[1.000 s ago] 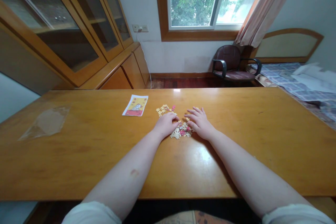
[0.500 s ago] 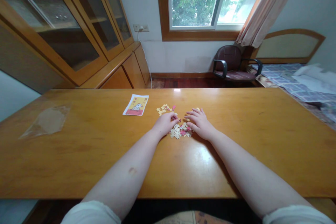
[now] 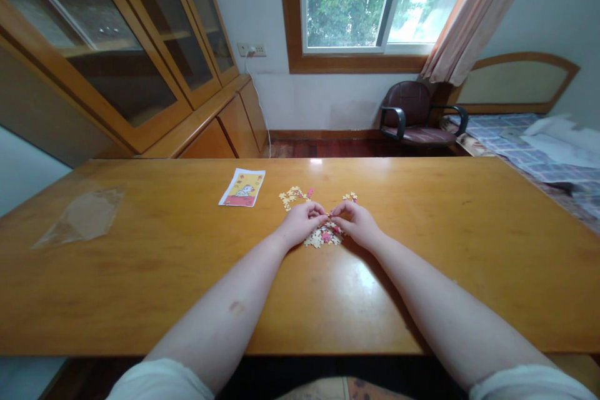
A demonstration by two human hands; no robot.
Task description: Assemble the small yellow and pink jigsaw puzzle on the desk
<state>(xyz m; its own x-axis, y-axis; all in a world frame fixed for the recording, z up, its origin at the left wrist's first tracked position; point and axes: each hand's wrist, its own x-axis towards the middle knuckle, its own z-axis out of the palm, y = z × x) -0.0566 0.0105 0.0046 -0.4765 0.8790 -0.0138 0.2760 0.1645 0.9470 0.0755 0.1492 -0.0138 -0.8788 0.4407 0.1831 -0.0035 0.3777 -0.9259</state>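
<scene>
Over a pile of jigsaw puzzle pieces (image 3: pixel 320 237), my left hand (image 3: pixel 301 224) and my right hand (image 3: pixel 360 225) meet fingertip to fingertip. Both are closed in a pinch on a small puzzle piece (image 3: pixel 329 215), mostly hidden by the fingers. White and pink pieces make up the pile just below the hands. Beyond my left hand lies a loose group of yellow puzzle pieces (image 3: pixel 292 194) with some pink. A smaller yellow group (image 3: pixel 349 196) sits beyond my right hand.
A picture card (image 3: pixel 242 189) with a white figure on yellow and pink lies left of the pieces. Farther left is a clear plastic bag (image 3: pixel 87 215) on the wooden table (image 3: pixel 187 275). An office chair (image 3: pixel 417 112) stands past the table, near a bed (image 3: pixel 515 137).
My right hand has closed from spread fingers into a pinch and moved in to my left hand. The left hand has shifted slightly right.
</scene>
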